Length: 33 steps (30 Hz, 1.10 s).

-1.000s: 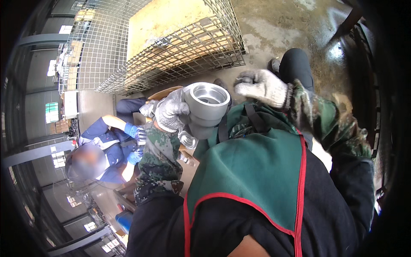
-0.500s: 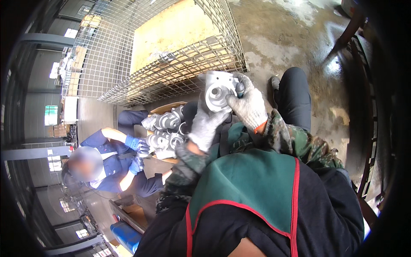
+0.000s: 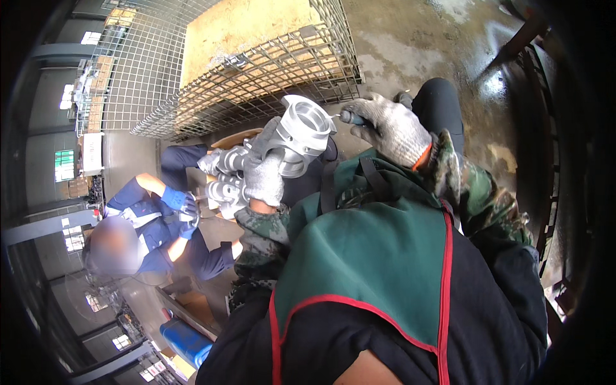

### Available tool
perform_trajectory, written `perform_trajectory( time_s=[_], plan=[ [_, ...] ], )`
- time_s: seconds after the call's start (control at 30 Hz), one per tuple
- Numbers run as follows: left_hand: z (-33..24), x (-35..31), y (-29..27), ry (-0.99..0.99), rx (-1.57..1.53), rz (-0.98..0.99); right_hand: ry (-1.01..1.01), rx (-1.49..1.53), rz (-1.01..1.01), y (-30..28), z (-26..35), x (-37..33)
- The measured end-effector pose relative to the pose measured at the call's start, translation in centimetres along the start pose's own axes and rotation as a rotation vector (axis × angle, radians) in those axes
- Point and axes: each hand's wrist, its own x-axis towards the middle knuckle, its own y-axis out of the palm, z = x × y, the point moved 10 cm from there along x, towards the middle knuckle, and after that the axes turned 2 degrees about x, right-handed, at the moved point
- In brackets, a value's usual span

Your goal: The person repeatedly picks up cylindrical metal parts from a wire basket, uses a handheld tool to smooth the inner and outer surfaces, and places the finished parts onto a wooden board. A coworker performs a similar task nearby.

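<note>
My left hand [image 3: 264,178], in a grey-white knit glove, is closed round a silver metal casting [image 3: 303,136]. The casting is tilted, with its wide round bore facing up and to the right. In my gloved right hand [image 3: 394,130] is a deburring tool [image 3: 352,118] with a dark grip and a thin tip. That tip points left at the casting's rim, with a small gap between them. Beyond my left hand, several similar castings [image 3: 224,190] lie in a cardboard box [image 3: 236,138], partly hidden by my hand and the held casting.
A wire mesh cage [image 3: 269,67] with a tan board [image 3: 247,35] inside stands ahead. At left, a co-worker in blue gloves [image 3: 187,215] sits by the box, hands together. A blue container [image 3: 186,341] is at lower left. Wet concrete floor [image 3: 410,48] stretches at far right.
My left hand has turned the casting and moved it left and slightly up. The right hand has drawn away from it to the right, and the tool's tip now shows.
</note>
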Motion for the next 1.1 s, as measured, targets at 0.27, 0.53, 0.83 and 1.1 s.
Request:
perform_trajectory(
  time_s=[0.27,0.53,0.83,1.1],
  plan=[
    [-2.5,-1.3,1.0,0.190,0.361,0.002,0.106,-0.422,0.406,3.8,-0.2,-1.0],
    [-2.6,-2.1,1.9,0.182,0.592,0.004,0.127,-0.536,0.609,3.1,2.7,-0.1],
    [-4.4,-4.0,2.6,0.178,0.361,0.199,0.092,-0.269,0.597,2.2,0.0,5.0],
    [-2.2,-4.4,-4.7,0.145,0.167,-0.079,0.147,0.340,0.808,6.1,0.4,-0.4]
  ],
)
